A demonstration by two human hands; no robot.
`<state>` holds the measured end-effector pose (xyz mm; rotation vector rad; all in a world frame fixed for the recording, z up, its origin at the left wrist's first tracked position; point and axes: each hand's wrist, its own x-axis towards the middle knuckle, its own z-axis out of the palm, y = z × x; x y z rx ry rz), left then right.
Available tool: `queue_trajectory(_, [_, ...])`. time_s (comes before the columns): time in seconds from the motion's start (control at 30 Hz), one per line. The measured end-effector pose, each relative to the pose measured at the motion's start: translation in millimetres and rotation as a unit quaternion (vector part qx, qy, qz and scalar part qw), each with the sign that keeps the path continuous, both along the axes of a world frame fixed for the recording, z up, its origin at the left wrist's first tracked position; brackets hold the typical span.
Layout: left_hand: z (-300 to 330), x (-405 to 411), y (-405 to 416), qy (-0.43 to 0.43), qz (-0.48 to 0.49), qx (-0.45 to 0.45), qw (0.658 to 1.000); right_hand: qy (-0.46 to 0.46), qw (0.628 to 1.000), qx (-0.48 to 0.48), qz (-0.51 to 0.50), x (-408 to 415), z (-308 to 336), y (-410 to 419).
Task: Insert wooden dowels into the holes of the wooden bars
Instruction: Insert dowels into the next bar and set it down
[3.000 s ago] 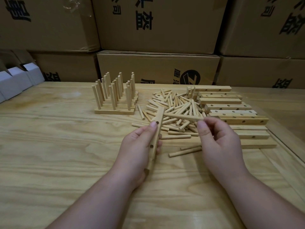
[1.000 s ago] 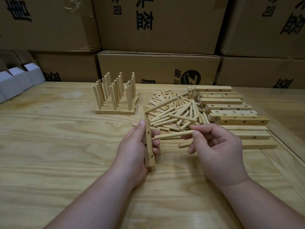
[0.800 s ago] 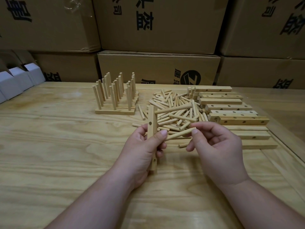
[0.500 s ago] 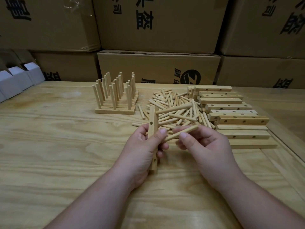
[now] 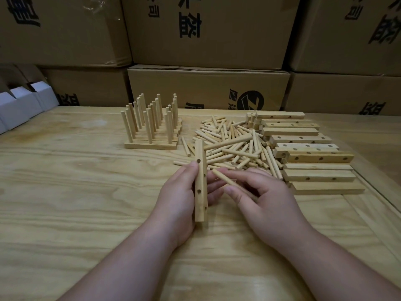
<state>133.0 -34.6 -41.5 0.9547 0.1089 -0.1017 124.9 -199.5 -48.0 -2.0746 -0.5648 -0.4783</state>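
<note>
My left hand grips a wooden bar held on end, its row of holes facing right. One dowel sticks out of the bar near its top, slanting up to the right. My right hand pinches a second dowel between thumb and fingers, its tip pointing up-left and close to the bar's middle holes. A loose pile of dowels lies just beyond both hands. Bare bars with holes are stacked in rows at the right.
Several bars with upright dowels stand together at the back left of the wooden table. Cardboard boxes wall off the far edge. White cartons sit at the far left.
My right hand has turned the second dowel and brought it down-left, so its tip now points at the bar's middle. My left hand keeps the bar on end.
</note>
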Motion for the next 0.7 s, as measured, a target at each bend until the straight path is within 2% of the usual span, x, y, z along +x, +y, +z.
queue_trajectory(0.17, [1.1, -2.0, -1.2, -0.014, -0.011, 0.026, 1.000, 0.016, 1.000, 0.000, -0.022, -0.1, 0.6, 0.5])
queue_trajectory(0.7, [1.9, -5.2, -4.8, -0.041, -0.043, 0.106, 0.993, -0.032, 0.999, 0.010, -0.006, -0.4, 2.3, 0.2])
